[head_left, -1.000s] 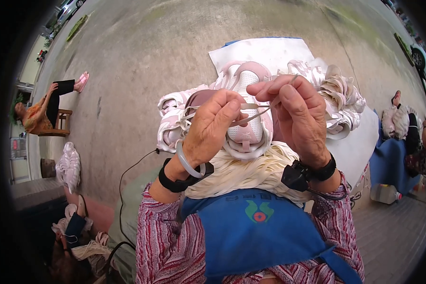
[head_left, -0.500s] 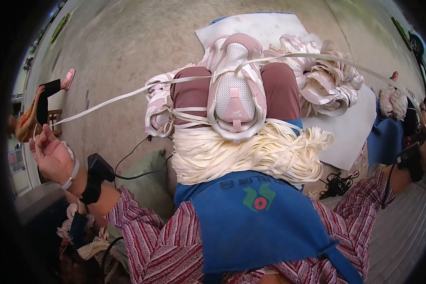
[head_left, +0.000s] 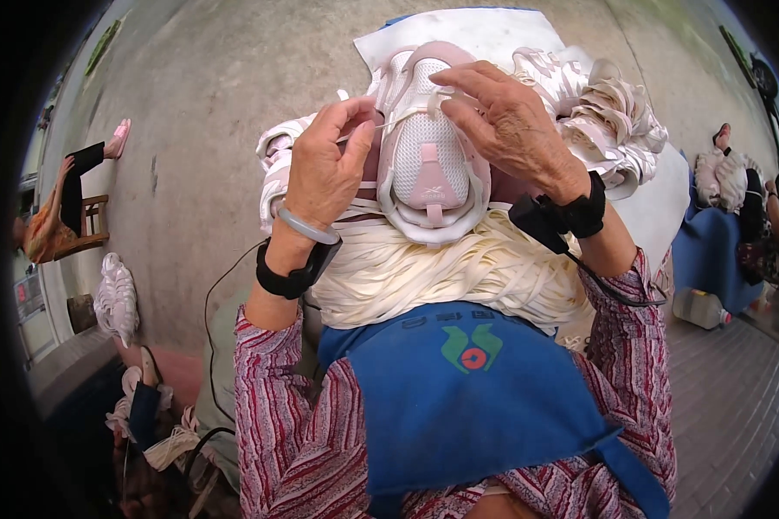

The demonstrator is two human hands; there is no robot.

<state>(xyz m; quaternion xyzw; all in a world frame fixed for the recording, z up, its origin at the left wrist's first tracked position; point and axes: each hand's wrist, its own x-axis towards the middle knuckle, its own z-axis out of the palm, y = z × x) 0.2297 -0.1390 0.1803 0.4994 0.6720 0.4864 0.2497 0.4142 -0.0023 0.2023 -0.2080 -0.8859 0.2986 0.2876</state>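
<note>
A pink and white sneaker (head_left: 430,164) rests on my lap, sole end toward me. My left hand (head_left: 325,164) pinches a thin white shoelace (head_left: 381,127) beside the shoe's left edge. My right hand (head_left: 511,130) hovers over the shoe's upper right side, fingertips on the same lace near the eyelets. A heap of loose cream laces (head_left: 459,272) lies across my lap under the shoe, above a blue apron (head_left: 476,398). Both wrists wear black bands.
More pink and white shoes (head_left: 610,99) are piled on a white sheet (head_left: 485,30) beyond my knees. A person sits on a chair (head_left: 56,203) at far left, another person (head_left: 757,208) at far right. A white bundle (head_left: 117,298) lies on the concrete.
Both arms were flung wide apart, pulling the lace taut; now both hands have come back together over the shoe, holding the lace at its eyelets.
</note>
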